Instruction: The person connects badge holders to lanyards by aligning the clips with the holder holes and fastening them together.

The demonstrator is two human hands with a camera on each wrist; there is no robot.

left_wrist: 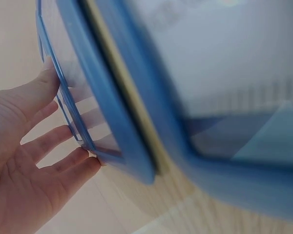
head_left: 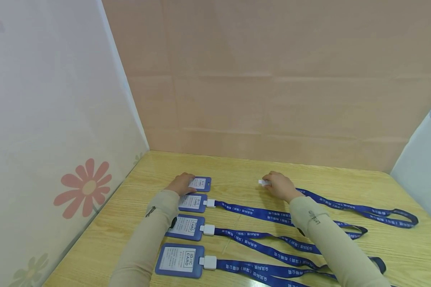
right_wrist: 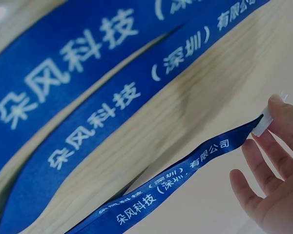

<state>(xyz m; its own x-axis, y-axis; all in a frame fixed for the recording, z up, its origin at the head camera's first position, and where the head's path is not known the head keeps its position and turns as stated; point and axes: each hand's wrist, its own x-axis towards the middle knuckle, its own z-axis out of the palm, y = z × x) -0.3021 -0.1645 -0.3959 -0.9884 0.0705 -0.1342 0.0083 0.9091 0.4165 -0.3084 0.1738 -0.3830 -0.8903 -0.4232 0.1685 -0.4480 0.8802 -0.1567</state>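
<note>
At the far end of a column of badges, my left hand (head_left: 180, 184) holds a blue ID badge holder (head_left: 201, 183) by its left end. In the left wrist view, thumb and fingers of that hand (left_wrist: 29, 180) grip the edge of this holder (left_wrist: 98, 80). Across a gap to the right, my right hand (head_left: 279, 186) pinches a white plastic clip (head_left: 263, 182). A blue printed lanyard (head_left: 339, 204) trails rightward from the clip. The right wrist view shows the clip (right_wrist: 264, 123) between thumb and fingers, the lanyard (right_wrist: 210, 147) running from it.
Nearer on the wooden table lie three more badge holders, the second (head_left: 192, 202), third (head_left: 186, 227) and nearest (head_left: 181, 259), each joined by a white clip to a blue lanyard. The right forearm crosses over these lanyards. A beige backdrop (head_left: 265, 99) closes off the back.
</note>
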